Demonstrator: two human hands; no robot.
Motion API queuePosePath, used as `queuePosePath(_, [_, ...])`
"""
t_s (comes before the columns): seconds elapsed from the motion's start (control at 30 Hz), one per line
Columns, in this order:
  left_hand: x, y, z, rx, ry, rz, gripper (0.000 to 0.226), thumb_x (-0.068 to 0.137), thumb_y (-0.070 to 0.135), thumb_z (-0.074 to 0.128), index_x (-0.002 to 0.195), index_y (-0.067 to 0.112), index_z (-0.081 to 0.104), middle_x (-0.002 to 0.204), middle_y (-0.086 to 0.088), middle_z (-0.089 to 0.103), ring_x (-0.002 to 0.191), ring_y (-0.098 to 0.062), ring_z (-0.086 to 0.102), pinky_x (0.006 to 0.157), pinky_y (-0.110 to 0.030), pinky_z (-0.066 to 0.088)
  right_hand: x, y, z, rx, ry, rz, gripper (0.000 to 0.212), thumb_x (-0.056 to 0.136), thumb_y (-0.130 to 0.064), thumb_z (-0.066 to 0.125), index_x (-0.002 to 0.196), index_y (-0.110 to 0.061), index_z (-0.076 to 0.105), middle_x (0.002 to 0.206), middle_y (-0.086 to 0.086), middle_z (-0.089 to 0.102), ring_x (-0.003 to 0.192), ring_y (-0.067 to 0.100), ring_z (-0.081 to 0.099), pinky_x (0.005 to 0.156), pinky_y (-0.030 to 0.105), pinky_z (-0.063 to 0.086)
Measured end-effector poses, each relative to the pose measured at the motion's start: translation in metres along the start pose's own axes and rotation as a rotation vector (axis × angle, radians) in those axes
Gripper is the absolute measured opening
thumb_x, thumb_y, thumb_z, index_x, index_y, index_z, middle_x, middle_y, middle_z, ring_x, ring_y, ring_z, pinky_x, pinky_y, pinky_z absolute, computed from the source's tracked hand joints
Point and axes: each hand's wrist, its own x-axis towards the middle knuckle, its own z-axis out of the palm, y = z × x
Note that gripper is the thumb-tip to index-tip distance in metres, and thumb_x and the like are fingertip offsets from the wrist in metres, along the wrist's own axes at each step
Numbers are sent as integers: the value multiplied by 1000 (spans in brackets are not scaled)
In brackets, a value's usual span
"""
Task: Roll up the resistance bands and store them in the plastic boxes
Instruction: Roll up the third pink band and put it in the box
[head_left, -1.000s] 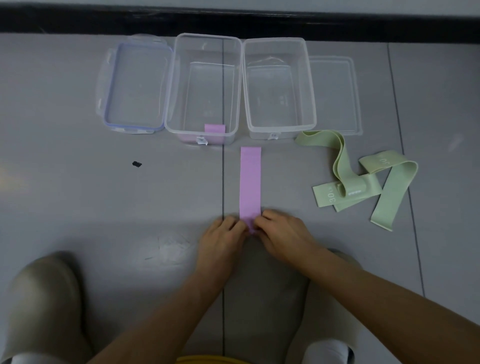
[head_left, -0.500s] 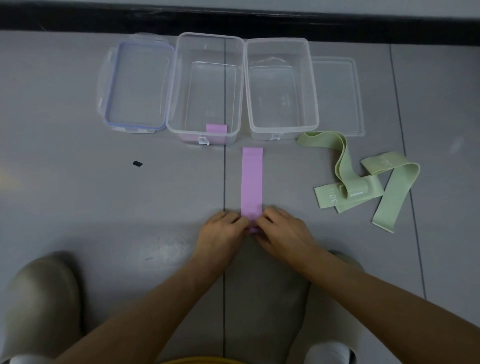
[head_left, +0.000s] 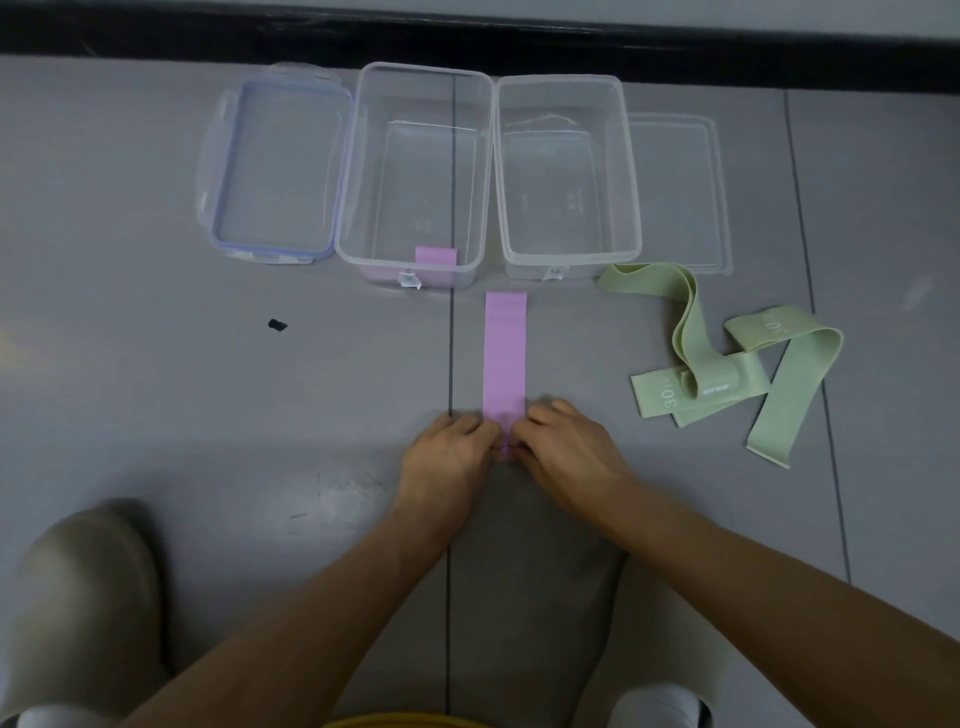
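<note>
Pink band (head_left: 505, 353): flat part slightly shorter than 1 s ago, rolled near end advanced. Hands shifted forward too. Left hand (head_left: 447, 457) and right hand (head_left: 563, 457) side by side, fingers curled, pinching the roll on the floor (head_left: 156, 389). Far end lies just short of the right clear box (head_left: 635, 197).

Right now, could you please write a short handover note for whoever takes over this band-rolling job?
Hands: the left hand and right hand both pinch the near end of the flat pink resistance band with their fingers; the roll seems barely begun.
Done: one rolled pink band lies in the left clear plastic box, against its near wall.
The right clear plastic box looks empty.
Left: finish rolling this band and box it, then the loose light green resistance bands on the right.
The blue-rimmed lid and clear lid lie off beside the boxes.
</note>
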Motion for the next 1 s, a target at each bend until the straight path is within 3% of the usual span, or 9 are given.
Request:
queuePosePath(0.1, [-2,0,2,20,29,27,6,84,21,67,79,20,65,79,-1,62,66,-23,53,62,-36,49,1,-3,-2,-2,-14,-38,11,79,-24,75,83,-17,67,84,5,66,78,27,60,56,33,48])
queuePosePath(0.23, [-3,-1,3,50,17,8,6,86,24,68,83,18,66,86,-3,61,72,-24,54,61,-36,49,4,-1,-7,-50,-74,-100,33,62,-24,89,86,-16,68,83,4,67,73,25,62,53,27,49])
queuePosePath(0.3, [-1,-4,5,57,17,22,10,89,27,68,83,18,66,86,-3,60,71,-24,54,62,-39,50,6,-1,-9,-46,-107,-88,29,71,-23,84,93,-17,66,92,3,66,83,25,62,59,29,49])
queuePosePath(0.4, [-1,-6,-1,37,55,94,25,96,36,58,81,18,67,82,-3,61,68,-25,54,61,-37,49,7,-1,-7,27,-139,-7,18,94,-33,60,103,-18,62,112,5,64,105,26,55,80,35,46])
queuePosePath(0.47, [-1,-6,-5,30,73,153,35,100,40,49,81,17,68,81,-4,62,69,-25,55,62,-35,49,6,-1,-4,71,-132,28,20,95,-38,57,100,-18,61,111,5,64,105,26,55,83,35,46])
queuePosePath(0.53, [1,-7,-8,52,69,173,30,98,37,55,80,17,69,81,-4,63,68,-24,56,62,-34,49,4,-1,-1,127,-117,60,22,94,-41,58,96,-19,59,107,5,64,102,26,57,82,36,46])
queuePosePath(0.63, [3,-9,-2,32,15,122,11,84,26,72,76,18,68,77,-3,62,65,-25,56,59,-35,51,1,-2,-2,169,-96,85,19,93,-37,61,100,-20,57,107,4,65,99,26,58,79,36,49])
queuePosePath(0.8, [12,-14,-6,-133,-140,-91,32,87,53,54,88,24,66,88,3,68,78,-23,61,68,-33,52,4,-1,-7,210,-97,134,13,92,-34,61,91,-21,62,101,1,63,96,23,57,79,35,48])
queuePosePath(1.0, [18,-12,-10,-138,-208,-194,7,84,30,61,84,25,66,91,4,62,83,-21,59,71,-33,50,6,-2,-3,190,-66,139,14,92,-31,61,99,-20,60,103,2,60,96,23,55,76,34,45])
